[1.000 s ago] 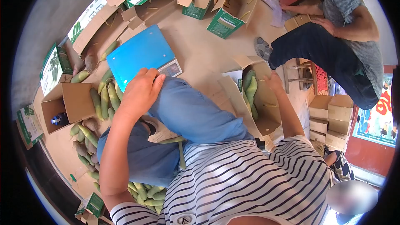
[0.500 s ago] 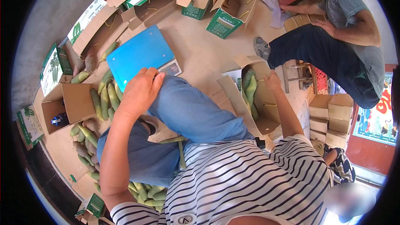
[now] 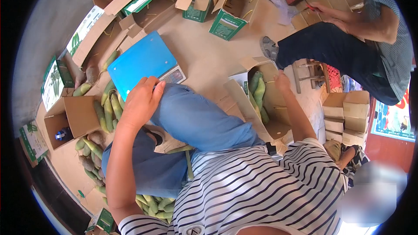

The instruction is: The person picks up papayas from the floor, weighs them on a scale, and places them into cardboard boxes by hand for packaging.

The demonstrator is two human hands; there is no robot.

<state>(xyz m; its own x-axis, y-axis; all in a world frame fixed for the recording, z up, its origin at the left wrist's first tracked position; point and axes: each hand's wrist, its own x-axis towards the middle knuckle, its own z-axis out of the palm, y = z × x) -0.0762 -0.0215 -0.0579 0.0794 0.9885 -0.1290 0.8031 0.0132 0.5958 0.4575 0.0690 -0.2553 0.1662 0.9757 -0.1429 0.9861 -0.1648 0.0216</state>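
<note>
My left hand [image 3: 141,101] lies over my bent knee in blue trousers, fingers stretched over the cloth and holding nothing. Just beyond it is a platform scale with a blue top [image 3: 146,63] and a display panel at one side. My right hand [image 3: 282,82] is closed on the far edge of an open cardboard box [image 3: 278,119]. Several long green radishes [image 3: 259,89] lie inside that box, along one wall.
Loose green radishes [image 3: 114,106] lie on the floor at left. Open green-and-white cartons [image 3: 227,26] stand at the back. An open box [image 3: 74,119] holds a dark item. At right a person [image 3: 348,52] sits holding something red, beside stacked cardboard boxes [image 3: 344,113].
The view has shifted slightly. The seated person's hands have come together, with a small red item now showing. My hands stay on the knee and the box edge.
</note>
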